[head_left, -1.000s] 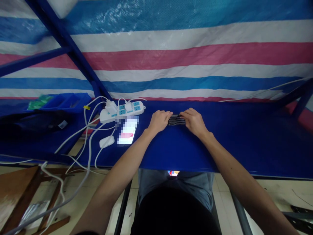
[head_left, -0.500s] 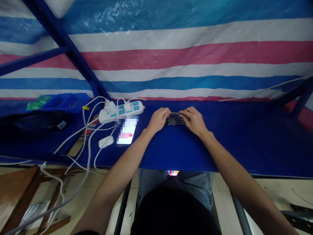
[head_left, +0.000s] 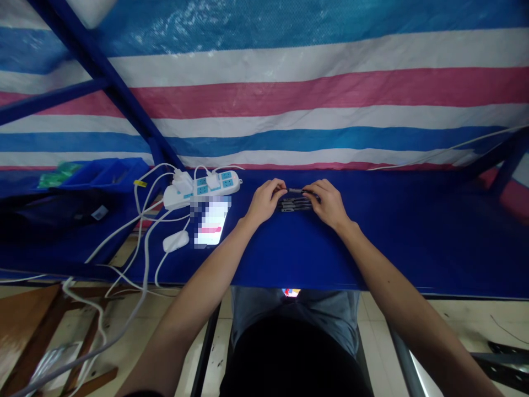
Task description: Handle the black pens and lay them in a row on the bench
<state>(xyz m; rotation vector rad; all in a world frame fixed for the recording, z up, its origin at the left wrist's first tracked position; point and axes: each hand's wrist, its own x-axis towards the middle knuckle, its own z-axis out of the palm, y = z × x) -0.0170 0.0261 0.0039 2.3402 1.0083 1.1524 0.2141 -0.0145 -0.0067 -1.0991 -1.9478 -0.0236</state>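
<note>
A slim dark pen [head_left: 295, 191] lies crosswise between my two hands, away from me on the blue tabletop [head_left: 301, 248]. My left hand [head_left: 264, 202] has its thumb and forefinger pinched at the pen's left end. On the other end, the fingers of my right hand [head_left: 329, 203] are closed, covering that part of it. Just nearer to me lies a row of several similar dark pens [head_left: 296, 204], side by side and parallel. Their right ends are partly hidden by my right hand.
Left of my hands are a lit phone [head_left: 212, 223], a white power strip [head_left: 202, 190] with plugs, and a small white device [head_left: 176, 241]. White cables [head_left: 144, 248] run over the table's left edge. Blue bins [head_left: 109, 173] stand farther left. A striped tarp [head_left: 289, 96] hangs behind.
My left thumb and forefinger have shifted slightly at the pen's left end, and more of the pen shows. The right hand keeps its hold. The view has moved a little.
</note>
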